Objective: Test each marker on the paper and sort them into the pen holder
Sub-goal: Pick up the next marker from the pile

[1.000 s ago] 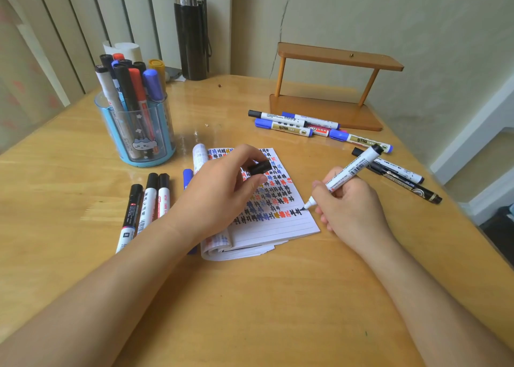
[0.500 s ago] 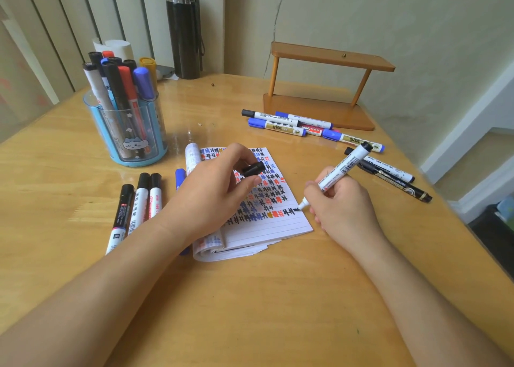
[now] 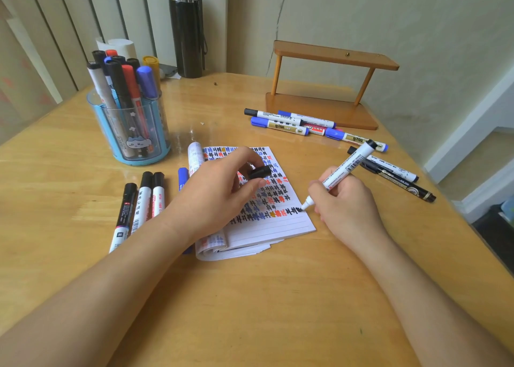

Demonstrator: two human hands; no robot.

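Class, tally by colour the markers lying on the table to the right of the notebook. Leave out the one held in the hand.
black markers: 3
blue markers: 3
red marker, mostly hidden under the others: 1
Total: 7

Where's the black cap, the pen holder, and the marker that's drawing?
black cap point(image 3: 261, 171), head view, middle of its side.
pen holder point(image 3: 141, 158), head view, blue base at the front.
marker point(image 3: 347, 166), head view, white barrel near the barcode.
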